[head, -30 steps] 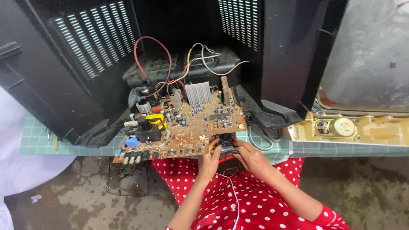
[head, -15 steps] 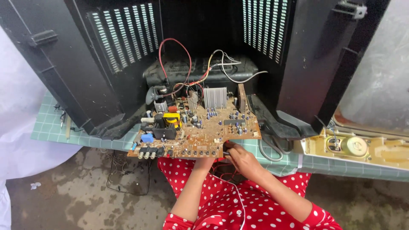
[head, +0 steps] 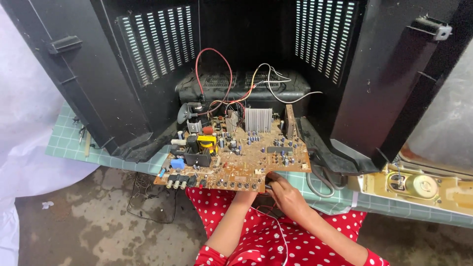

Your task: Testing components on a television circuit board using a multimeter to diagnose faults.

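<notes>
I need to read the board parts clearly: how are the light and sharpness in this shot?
Head view: even daylight keeps the circuit board sharp; the black casing interior is deep in shadow; the right hand is crisp, the left hand mostly hidden under the board; edges bend slightly.

Single head-worn view, looking steeply down and forward from above hands. Right hand (head: pixel 288 194) and left hand (head: pixel 245 196) low centre, close to lens, forearms entering from bottom edge. Circuit board (head: pixel 236 157) just beyond hands, mid-frame. Open black casing (head: pixel 148 74) fills upper frame, farther off. Desk (head: pixel 69 143) edge crosses left and right of hands; wet floor (head: pixel 88 221) below left.
</notes>
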